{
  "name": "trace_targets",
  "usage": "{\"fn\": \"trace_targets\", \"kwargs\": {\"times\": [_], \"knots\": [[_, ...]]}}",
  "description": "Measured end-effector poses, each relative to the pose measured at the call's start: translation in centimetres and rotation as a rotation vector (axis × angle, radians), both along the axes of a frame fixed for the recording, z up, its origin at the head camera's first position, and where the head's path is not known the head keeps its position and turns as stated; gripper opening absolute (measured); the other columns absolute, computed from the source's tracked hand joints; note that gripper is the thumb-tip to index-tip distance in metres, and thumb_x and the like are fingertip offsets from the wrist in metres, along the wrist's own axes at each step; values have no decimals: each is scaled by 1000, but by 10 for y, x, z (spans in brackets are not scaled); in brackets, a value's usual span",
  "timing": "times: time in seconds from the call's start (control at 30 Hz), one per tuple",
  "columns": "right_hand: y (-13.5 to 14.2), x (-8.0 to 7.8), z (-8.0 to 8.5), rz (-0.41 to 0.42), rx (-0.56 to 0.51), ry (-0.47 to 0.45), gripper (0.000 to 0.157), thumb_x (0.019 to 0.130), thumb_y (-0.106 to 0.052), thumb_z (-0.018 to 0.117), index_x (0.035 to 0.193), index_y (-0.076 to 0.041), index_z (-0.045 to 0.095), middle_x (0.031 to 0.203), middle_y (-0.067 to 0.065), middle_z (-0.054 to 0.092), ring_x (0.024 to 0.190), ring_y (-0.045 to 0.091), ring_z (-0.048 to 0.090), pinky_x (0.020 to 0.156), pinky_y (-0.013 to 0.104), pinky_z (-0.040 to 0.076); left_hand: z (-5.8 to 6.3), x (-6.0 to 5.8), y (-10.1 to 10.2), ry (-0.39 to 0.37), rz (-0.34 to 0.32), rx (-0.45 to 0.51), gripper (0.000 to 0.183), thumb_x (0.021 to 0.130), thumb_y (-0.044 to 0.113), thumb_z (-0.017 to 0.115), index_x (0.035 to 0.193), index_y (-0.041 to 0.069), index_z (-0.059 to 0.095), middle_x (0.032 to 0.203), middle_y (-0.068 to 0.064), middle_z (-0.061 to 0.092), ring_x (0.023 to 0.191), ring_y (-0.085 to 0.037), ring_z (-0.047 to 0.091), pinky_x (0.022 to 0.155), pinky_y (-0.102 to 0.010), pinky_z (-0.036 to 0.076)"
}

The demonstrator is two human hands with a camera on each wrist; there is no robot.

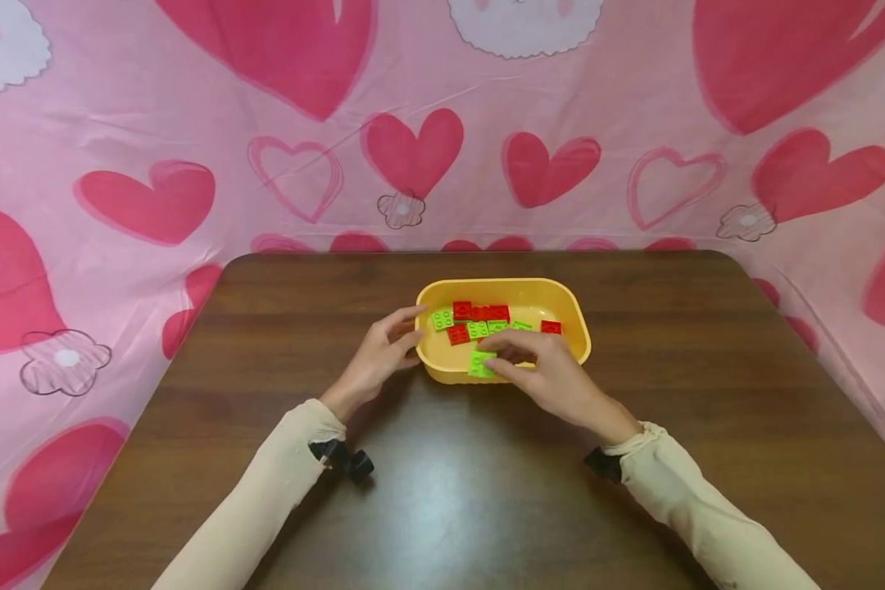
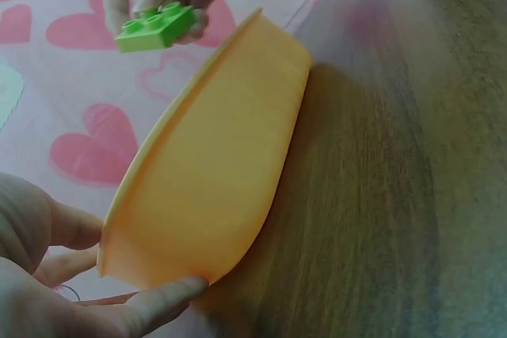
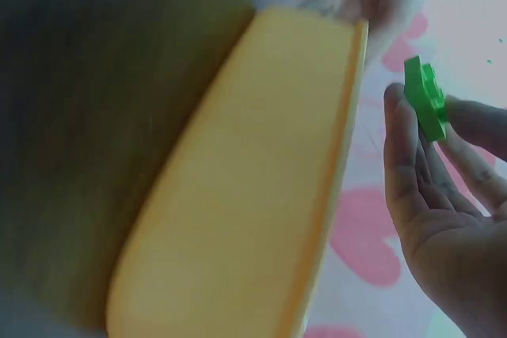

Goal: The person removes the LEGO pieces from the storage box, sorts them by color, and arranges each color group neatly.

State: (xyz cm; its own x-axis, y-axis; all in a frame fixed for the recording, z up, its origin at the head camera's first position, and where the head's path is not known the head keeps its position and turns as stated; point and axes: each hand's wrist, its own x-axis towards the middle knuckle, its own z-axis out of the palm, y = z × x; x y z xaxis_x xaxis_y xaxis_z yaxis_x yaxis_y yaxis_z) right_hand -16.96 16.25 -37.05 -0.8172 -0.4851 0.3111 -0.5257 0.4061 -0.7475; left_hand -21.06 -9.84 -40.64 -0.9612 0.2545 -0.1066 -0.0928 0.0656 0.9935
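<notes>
Steadiness comes from the left hand point(image 1: 371, 357), its fingers spread apart against the yellow tub point(image 2: 210, 156), so the right hand point(image 1: 555, 378), thumb and fingertips clamped on the green block point(image 1: 480, 364) between them, should pinch lightly above the rim

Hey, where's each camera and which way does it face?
Head: on the head, facing forward and down at the yellow tub; left hand, right hand, sleeves show.
Left wrist: on that wrist, facing the tub's outer side; left hand near, right hand beyond.
Right wrist: on that wrist, facing the tub's outside; right hand near, part of left hand beyond.
Both wrist views share the tub and the right hand's green brick.
</notes>
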Motion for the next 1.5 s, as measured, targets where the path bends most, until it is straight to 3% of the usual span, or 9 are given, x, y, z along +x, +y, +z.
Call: {"fn": "trace_targets", "kwargs": {"times": [0.2, 0.4, 0.6, 0.77, 0.97, 1.1, 1.3, 1.5], "knots": [[-18, 8, -9, 145, 171, -91, 18, 91, -16, 75, 108, -16, 74, 99, -11, 71, 86, 7, 63, 82, 27, 58, 0, -1, -1, -48, 37, 33, 56, 102, 5, 53, 155, 6, 32, 145, -27, 47, 125, -41, 54, 96, -51, 53], [-36, 6, -19, 212, 316, -102, 19, 91, -12, 73, 110, -11, 75, 100, -6, 72, 80, 5, 62, 78, 22, 57, 0, -3, -1, -112, 45, 41, 44, 103, 9, 55, 143, -6, 47, 138, -25, 55, 120, -37, 58, 98, -47, 53], [-46, 5, -25, 183, 380, -26, 17, 91, -9, 73, 107, -5, 75, 99, 0, 73, 78, 5, 62, 77, 22, 58, -1, -3, -1, -133, 30, 38, 42, 103, 13, 55, 140, -6, 50, 137, -23, 55, 117, -33, 60, 100, -45, 52], [-47, 9, -24, 140, 435, 44, 16, 90, -11, 75, 105, -6, 73, 94, -4, 71, 78, 6, 60, 77, 24, 58, -2, -5, 0, -127, 24, 51, 42, 103, 12, 55, 140, -7, 50, 137, -23, 55, 115, -32, 60, 99, -45, 53], [-50, 15, -25, 153, 562, 128, 20, 83, -14, 82, 99, -8, 70, 84, -6, 63, 72, 7, 55, 67, 20, 54, -4, -5, -2, -127, 29, 48, 43, 103, 12, 55, 140, -7, 50, 137, -24, 55, 114, -31, 61, 97, -42, 54], [-53, 18, -30, 151, 628, 196, 18, 85, -7, 78, 101, -9, 70, 86, -3, 60, 72, 9, 52, 62, 19, 50, -5, -5, -3, -125, 27, 48, 42, 103, 12, 55, 140, -7, 50, 138, -24, 55, 116, -33, 60, 97, -42, 55], [-54, 20, -30, 136, 640, 241, 18, 86, -4, 75, 102, -10, 70, 88, -4, 59, 72, 9, 51, 60, 19, 47, -5, -6, -2, -125, 20, 59, 42, 103, 11, 55, 141, -7, 49, 137, -24, 55, 117, -34, 58, 98, -42, 54], [-50, 20, -16, 118, 604, 254, 20, 84, -5, 78, 102, -9, 70, 89, -3, 64, 73, 9, 54, 65, 22, 53, -4, -5, -3, -118, 5, 55, 43, 103, 12, 54, 141, -7, 48, 139, -24, 53, 119, -35, 57, 100, -44, 52]]}}
